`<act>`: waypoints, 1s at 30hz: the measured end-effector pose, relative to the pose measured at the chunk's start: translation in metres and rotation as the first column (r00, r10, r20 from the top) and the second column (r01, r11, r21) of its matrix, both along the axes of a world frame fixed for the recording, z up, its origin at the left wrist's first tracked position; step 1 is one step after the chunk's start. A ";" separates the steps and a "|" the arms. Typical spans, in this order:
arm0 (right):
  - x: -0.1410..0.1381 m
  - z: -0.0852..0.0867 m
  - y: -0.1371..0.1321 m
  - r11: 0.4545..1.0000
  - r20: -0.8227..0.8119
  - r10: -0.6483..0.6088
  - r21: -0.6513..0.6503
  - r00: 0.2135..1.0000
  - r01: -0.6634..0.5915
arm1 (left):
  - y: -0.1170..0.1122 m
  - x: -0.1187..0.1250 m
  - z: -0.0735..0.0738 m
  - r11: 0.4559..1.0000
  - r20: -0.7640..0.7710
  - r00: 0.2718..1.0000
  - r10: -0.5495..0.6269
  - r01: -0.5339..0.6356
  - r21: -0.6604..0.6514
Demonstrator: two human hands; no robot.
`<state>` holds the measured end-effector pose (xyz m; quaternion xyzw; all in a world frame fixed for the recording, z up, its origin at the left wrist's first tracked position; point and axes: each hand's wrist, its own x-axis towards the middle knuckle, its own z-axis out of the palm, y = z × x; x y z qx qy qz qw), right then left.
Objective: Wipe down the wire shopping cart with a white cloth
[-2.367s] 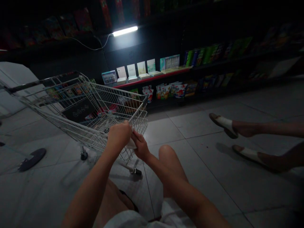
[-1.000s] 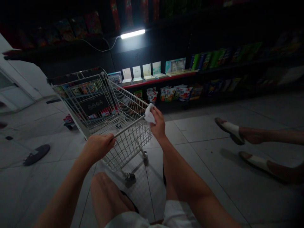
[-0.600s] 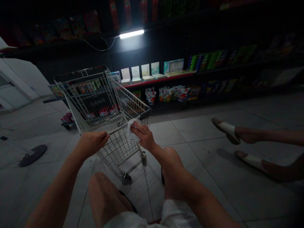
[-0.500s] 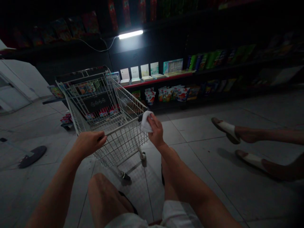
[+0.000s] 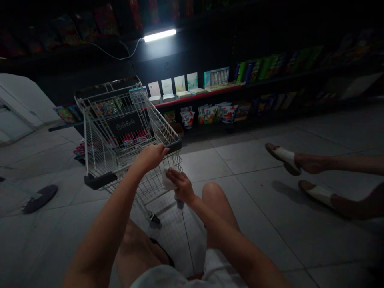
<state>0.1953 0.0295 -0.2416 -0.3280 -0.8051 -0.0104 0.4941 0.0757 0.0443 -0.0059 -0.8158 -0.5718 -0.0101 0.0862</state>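
Note:
In front of my knees stands a wire shopping cart (image 5: 153,188) with dark corner bumpers (image 5: 100,180) on its near rim. My left hand (image 5: 151,156) is closed over that near top rim, towards the right corner. Lower down and just to its right, my right hand (image 5: 183,187) pinches a white cloth (image 5: 168,179) against or close to the wire front panel; whether it presses on the wires I cannot tell. A dark panel with a row of marks (image 5: 124,125) hangs at the cart's far end.
Behind the cart run dark shelves with upright books (image 5: 180,86), snack bags (image 5: 228,113) and a lit tube lamp (image 5: 160,35) on a cable. Another person's legs and shoes (image 5: 283,156) extend in from the right. A round post base (image 5: 40,199) stands on the tiled floor at left.
My left hand has shifted right along the cart's near rim. The right hand has moved down and left with the cloth, from the right corner to the front panel.

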 end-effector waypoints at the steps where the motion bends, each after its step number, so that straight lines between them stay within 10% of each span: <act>1: 0.009 0.004 0.000 0.999 -0.041 -0.042 -0.002 0.998 0.042 | 0.001 -0.002 -0.001 1.000 -0.003 1.000 -0.010 0.010 0.005; 7: 0.016 0.040 0.030 0.957 -0.198 -0.283 0.005 0.939 0.289 | -0.002 -0.007 -0.002 1.000 -0.012 1.000 -0.011 0.011 0.014; 16: 0.018 -0.076 -0.001 0.922 0.028 -0.342 -0.184 0.939 0.341 | -0.004 -0.005 -0.004 0.999 -0.031 0.999 0.016 -0.015 0.030; 25: 0.008 -0.014 0.024 0.961 -0.135 -0.267 -0.115 0.954 0.253 | -0.007 0.001 -0.005 0.997 -0.038 0.998 0.055 -0.053 0.051; 30: -0.005 -0.064 0.015 0.939 -0.116 -0.269 -0.252 0.956 0.233 | -0.010 0.002 -0.005 0.996 -0.031 0.997 0.075 -0.073 0.054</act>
